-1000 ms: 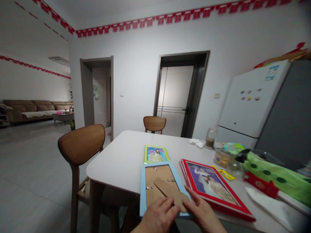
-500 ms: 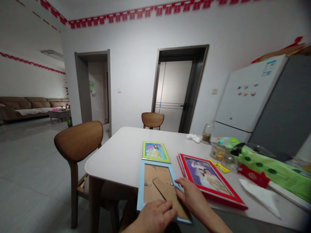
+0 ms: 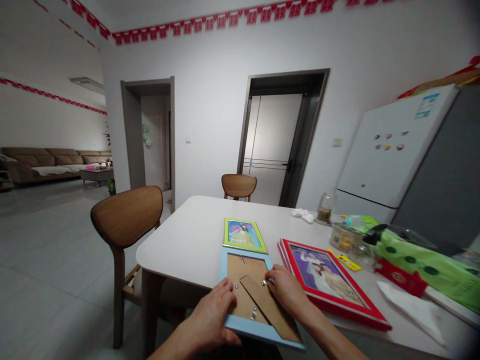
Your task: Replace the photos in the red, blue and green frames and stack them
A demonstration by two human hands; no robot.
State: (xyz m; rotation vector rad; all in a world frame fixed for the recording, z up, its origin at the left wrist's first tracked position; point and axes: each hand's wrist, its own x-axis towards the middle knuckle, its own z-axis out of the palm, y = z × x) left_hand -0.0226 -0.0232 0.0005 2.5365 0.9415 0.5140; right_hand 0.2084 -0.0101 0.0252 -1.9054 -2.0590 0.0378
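Note:
A light blue picture frame point(image 3: 249, 327) lies face down over the table's near edge, its brown backing board point(image 3: 242, 270) and slanted stand leg point(image 3: 268, 305) showing. My left hand point(image 3: 215, 312) is closed on the frame's lower left edge, fingers on top and the thumb at the near corner. At the right side my right hand point(image 3: 287, 287) has its fingers closed at a small metal clip point(image 3: 264, 283), which they partly cover. Another metal clip point(image 3: 254, 313) shows near the bottom of the board, and one point(image 3: 243, 260) at the top. The left clip is mostly hidden by my fingers.
Touching the blue frame's far end is a green picture frame point(image 3: 244, 235). Stacked red picture frames point(image 3: 322, 275) lie close by on the right. Beyond are jars point(image 3: 324, 210), a green bag point(image 3: 423, 260) and white tissue point(image 3: 410, 310). A wooden chair point(image 3: 127, 215) stands left.
My left hand has moved from the bottom of the board to the frame's left edge, uncovering the bottom clip. My right fingers have shifted onto the right clip. The view has turned slightly left.

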